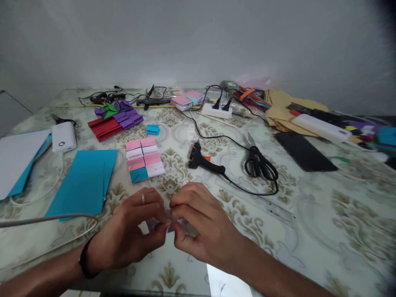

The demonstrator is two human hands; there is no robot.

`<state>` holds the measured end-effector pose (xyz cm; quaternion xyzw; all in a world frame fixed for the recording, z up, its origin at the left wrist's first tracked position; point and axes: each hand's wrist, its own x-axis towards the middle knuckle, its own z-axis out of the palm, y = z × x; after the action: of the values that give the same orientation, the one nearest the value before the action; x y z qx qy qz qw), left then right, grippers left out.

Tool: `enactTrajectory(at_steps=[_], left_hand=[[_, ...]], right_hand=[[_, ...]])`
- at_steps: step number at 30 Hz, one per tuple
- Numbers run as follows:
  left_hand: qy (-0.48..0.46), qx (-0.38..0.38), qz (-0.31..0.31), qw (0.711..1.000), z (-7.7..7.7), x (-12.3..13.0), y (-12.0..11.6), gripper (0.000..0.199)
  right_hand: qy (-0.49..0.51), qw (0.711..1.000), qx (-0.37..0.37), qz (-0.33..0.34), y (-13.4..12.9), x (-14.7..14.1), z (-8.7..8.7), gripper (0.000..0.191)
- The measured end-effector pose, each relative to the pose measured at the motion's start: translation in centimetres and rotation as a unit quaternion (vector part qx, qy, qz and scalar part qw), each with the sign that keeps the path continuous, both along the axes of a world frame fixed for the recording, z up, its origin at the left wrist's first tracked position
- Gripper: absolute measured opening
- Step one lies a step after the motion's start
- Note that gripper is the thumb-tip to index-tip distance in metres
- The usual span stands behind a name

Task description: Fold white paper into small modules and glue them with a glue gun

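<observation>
I can see both forearms bare, the left arm (43,270) slanting in from one side and the right arm (278,268) from the other. The left hand (133,231) and right hand (206,222) meet almost fingertip to fingertip in front of the person, backs turned up. On each, thumb and forefinger are pinched together, the other fingers curled over beside them. Both wrists look fairly straight, each hand running on from its forearm.
</observation>
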<state>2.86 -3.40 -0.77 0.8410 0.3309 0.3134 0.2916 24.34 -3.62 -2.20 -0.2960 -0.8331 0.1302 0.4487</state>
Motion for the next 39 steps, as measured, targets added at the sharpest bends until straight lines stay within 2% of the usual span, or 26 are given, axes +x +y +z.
enactTrajectory(at_steps=[8, 15, 18, 22, 26, 29, 31, 33, 37, 39], left_hand=[[0.011, -0.029, 0.004, 1.000, 1.0, -0.7, 0.8, 0.019], [0.009, -0.039, 0.002, 0.999, 0.4, -0.7, 0.9, 0.018], [0.004, -0.049, 0.003, 0.999, 0.1, -0.5, 0.9, 0.014], [0.032, -0.053, 0.005, 0.998, 0.3, -0.3, 0.9, 0.015], [0.046, -0.088, -0.010, 0.995, 0.9, -0.5, 1.3, 0.017], [0.042, -0.119, 0.013, 0.992, 1.1, -0.9, 1.8, 0.019], [0.041, -0.094, 0.040, 0.994, 1.1, -1.2, 2.0, 0.018], [0.039, -0.042, 0.037, 0.998, 0.8, -1.3, 1.9, 0.004], [0.058, 0.039, -0.018, 0.997, -0.2, -0.9, 0.9, 0.060], [0.064, 0.044, -0.023, 0.997, -0.7, -0.6, 0.4, 0.060]], right_hand=[[-0.022, 0.999, -0.033, 0.025, 1.1, 1.7, 0.6, 0.019], [-0.012, 0.996, -0.088, 0.018, 1.1, 2.1, 0.7, 0.014], [-0.007, 0.995, -0.093, 0.038, 0.9, 1.7, 0.4, 0.012], [0.004, 0.992, -0.120, 0.042, 0.8, 1.4, 0.3, 0.015], [0.025, 0.976, -0.207, 0.055, 0.8, 1.7, 0.9, 0.017], [0.040, 0.956, -0.288, 0.049, 1.1, 2.2, 1.3, 0.017], [0.044, 0.940, -0.338, 0.028, 1.3, 2.6, 1.4, 0.014], [0.048, 0.921, -0.387, 0.007, 1.6, 2.7, 1.3, 0.010], [0.056, 0.891, -0.451, -0.006, 1.5, 2.3, 0.8, 0.004], [0.062, 0.881, -0.470, 0.002, 1.3, 1.9, 0.5, 0.006]])
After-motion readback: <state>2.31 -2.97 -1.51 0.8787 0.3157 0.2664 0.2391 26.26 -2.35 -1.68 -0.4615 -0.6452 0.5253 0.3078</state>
